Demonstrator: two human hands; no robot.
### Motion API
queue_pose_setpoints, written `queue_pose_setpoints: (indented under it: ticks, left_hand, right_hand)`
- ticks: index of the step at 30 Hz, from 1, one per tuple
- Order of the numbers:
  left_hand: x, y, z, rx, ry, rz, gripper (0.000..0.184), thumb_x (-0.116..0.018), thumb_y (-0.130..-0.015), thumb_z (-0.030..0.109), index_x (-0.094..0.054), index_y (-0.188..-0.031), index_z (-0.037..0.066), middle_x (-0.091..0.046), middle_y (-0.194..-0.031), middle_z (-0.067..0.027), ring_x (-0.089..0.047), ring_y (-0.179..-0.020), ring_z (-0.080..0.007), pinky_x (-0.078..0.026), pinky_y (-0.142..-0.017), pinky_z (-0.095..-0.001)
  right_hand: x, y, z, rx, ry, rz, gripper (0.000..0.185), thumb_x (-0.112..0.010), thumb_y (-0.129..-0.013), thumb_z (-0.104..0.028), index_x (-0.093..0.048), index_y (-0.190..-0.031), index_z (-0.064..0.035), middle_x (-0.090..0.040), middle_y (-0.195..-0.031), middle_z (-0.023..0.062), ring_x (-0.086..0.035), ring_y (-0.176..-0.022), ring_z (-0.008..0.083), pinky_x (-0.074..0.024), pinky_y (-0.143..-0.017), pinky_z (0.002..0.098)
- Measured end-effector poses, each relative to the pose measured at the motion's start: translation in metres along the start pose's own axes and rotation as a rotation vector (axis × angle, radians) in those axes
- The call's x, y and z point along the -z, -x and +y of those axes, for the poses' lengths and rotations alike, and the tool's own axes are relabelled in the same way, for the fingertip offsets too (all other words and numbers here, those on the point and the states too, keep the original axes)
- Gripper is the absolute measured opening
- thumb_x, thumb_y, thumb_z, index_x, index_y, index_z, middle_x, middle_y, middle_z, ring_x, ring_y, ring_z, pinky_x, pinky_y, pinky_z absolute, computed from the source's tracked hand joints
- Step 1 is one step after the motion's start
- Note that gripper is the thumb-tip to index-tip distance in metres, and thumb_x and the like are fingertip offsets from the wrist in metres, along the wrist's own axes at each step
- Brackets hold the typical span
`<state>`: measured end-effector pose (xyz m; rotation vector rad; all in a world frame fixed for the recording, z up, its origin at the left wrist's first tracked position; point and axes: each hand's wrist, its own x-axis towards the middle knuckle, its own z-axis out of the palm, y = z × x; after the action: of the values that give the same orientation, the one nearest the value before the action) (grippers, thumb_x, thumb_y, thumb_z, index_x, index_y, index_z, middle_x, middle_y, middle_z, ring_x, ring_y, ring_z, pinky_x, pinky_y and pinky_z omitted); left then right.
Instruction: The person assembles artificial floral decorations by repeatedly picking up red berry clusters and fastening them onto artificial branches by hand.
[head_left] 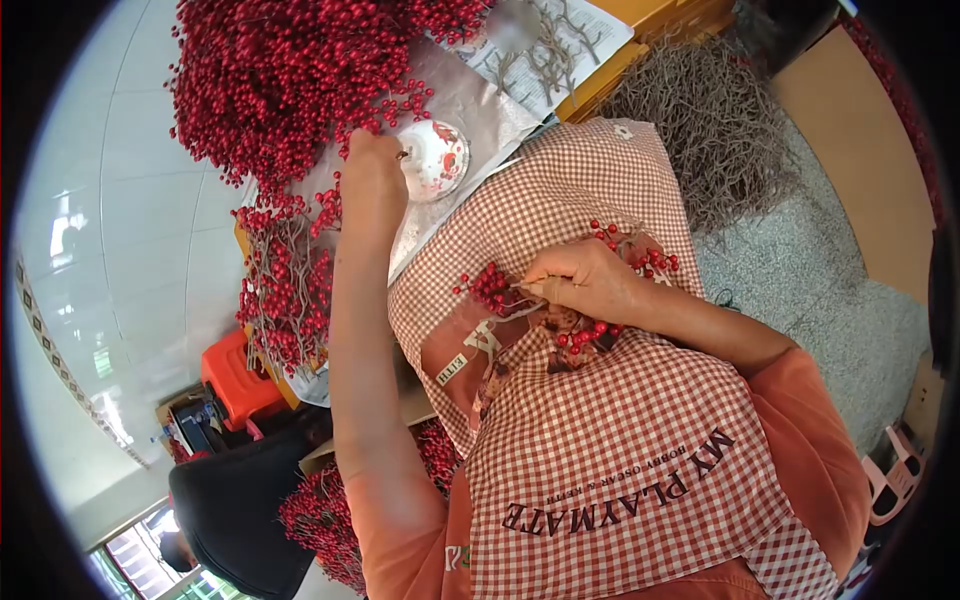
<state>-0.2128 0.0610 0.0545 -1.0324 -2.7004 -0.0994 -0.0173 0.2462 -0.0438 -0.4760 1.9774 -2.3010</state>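
My right hand (590, 280) pinches a twig with red berries (490, 288) above my lap; the berry cluster sticks out to the left of the fingertips. More of its berries (585, 337) show below and beyond the hand. My left hand (375, 165) is stretched out at the left edge of a white dish with a red pattern (432, 160). Its fingers are curled in, and what they hold, if anything, is hidden. Just beyond it rises a large heap of red berry sprigs (280, 90). A brown-checked apron (600, 430) covers my lap.
A pile of bare grey twigs (700, 120) lies to the right of the table, with more twigs on printed paper (550, 55). Berried branches (290, 285) hang at the table's left end. An orange stool (240, 375), a black chair back (245, 500) and cardboard (850, 150) stand around.
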Motion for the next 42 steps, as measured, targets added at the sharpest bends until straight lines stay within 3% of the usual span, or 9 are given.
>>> queue_pose_setpoints:
  ticks: [7,10,13,16,19,24,37,40,42]
  left_hand:
    - [0.015,0.011,-0.003,-0.013,-0.011,-0.020,0.008,-0.055,-0.077,-0.002,-0.062,-0.080,-0.001,-0.056,-0.083,-0.0187,-0.058,-0.072,-0.0343,-0.047,-0.065,-0.0411]
    - [0.022,0.037,0.001,0.359,0.369,0.012,0.008,-0.066,-0.081,0.007,-0.063,-0.082,0.000,-0.058,-0.068,-0.0049,-0.052,-0.052,-0.0118,-0.041,-0.049,-0.0261]
    - [0.024,0.074,0.037,0.742,0.803,-0.044,0.005,-0.064,-0.084,0.006,-0.062,-0.087,0.001,-0.056,-0.063,-0.0015,-0.046,-0.046,-0.0046,-0.033,-0.042,-0.0202]
    - [0.011,0.113,0.067,0.851,1.242,-0.035,0.009,-0.061,-0.083,-0.002,-0.062,-0.091,0.002,-0.055,-0.063,0.0004,-0.049,-0.051,-0.0054,-0.034,-0.046,-0.0176]
    - [0.008,0.137,0.095,0.832,1.510,0.015,0.010,-0.062,-0.083,-0.004,-0.060,-0.091,0.000,-0.060,-0.076,-0.0039,-0.058,-0.060,-0.0087,-0.046,-0.051,-0.0190]
    - [0.014,0.150,0.117,0.715,1.545,0.101,0.010,-0.060,-0.084,-0.007,-0.059,-0.093,-0.001,-0.060,-0.088,-0.0074,-0.063,-0.071,-0.0131,-0.053,-0.058,-0.0226]
    - [0.016,0.156,0.116,0.640,1.647,0.172,0.012,-0.060,-0.084,-0.008,-0.061,-0.095,-0.004,-0.057,-0.091,-0.0101,-0.065,-0.074,-0.0173,-0.056,-0.062,-0.0258]
    - [0.015,0.156,0.117,0.665,1.666,0.185,0.012,-0.060,-0.084,-0.008,-0.061,-0.095,-0.004,-0.057,-0.091,-0.0105,-0.065,-0.074,-0.0178,-0.057,-0.062,-0.0267]
    - [0.014,0.154,0.119,0.661,1.666,0.184,0.012,-0.060,-0.084,-0.008,-0.061,-0.095,-0.004,-0.057,-0.091,-0.0106,-0.065,-0.074,-0.0180,-0.057,-0.062,-0.0271]
  right_hand:
    - [0.009,0.001,-0.011,-0.079,-0.017,0.045,0.010,-0.060,-0.084,-0.007,-0.064,-0.090,0.0005,-0.066,-0.076,0.0067,-0.062,-0.068,0.0132,-0.0487,-0.061,0.0274]
    - [0.008,-0.002,-0.010,-0.124,-0.078,0.065,0.011,-0.061,-0.083,-0.007,-0.065,-0.091,0.0004,-0.066,-0.077,0.0080,-0.063,-0.068,0.0139,-0.0490,-0.061,0.0281]
    - [0.007,-0.004,-0.004,0.080,0.080,0.062,0.013,-0.061,-0.083,-0.008,-0.065,-0.092,0.0004,-0.066,-0.078,0.0087,-0.063,-0.068,0.0137,-0.0494,-0.061,0.0285]
    - [0.004,-0.008,-0.016,-0.124,0.038,-0.009,0.013,-0.062,-0.082,-0.009,-0.065,-0.091,0.0002,-0.066,-0.078,0.0091,-0.063,-0.068,0.0140,-0.0494,-0.061,0.0292]
    - [0.000,-0.009,-0.021,0.015,0.076,0.004,0.011,-0.062,-0.084,-0.007,-0.065,-0.091,0.0020,-0.066,-0.080,0.0070,-0.063,-0.071,0.0128,-0.0495,-0.062,0.0258]
    - [-0.008,-0.010,-0.027,0.175,0.159,0.055,0.011,-0.064,-0.084,-0.007,-0.066,-0.091,0.0009,-0.065,-0.077,0.0064,-0.062,-0.069,0.0120,-0.0495,-0.060,0.0250]
    - [-0.014,-0.010,-0.037,0.030,0.120,0.052,0.010,-0.065,-0.079,-0.012,-0.067,-0.084,-0.0033,-0.066,-0.075,0.0086,-0.066,-0.069,0.0215,-0.0513,-0.060,0.0327]
    - [-0.014,-0.010,-0.031,0.110,0.097,0.057,0.009,-0.066,-0.083,-0.006,-0.066,-0.088,0.0019,-0.064,-0.072,0.0049,-0.060,-0.060,0.0081,-0.0467,-0.051,0.0218]
    - [-0.015,-0.010,-0.028,0.132,0.197,0.100,0.011,-0.066,-0.078,-0.013,-0.068,-0.085,-0.0043,-0.066,-0.075,0.0088,-0.066,-0.069,0.0236,-0.0511,-0.060,0.0347]
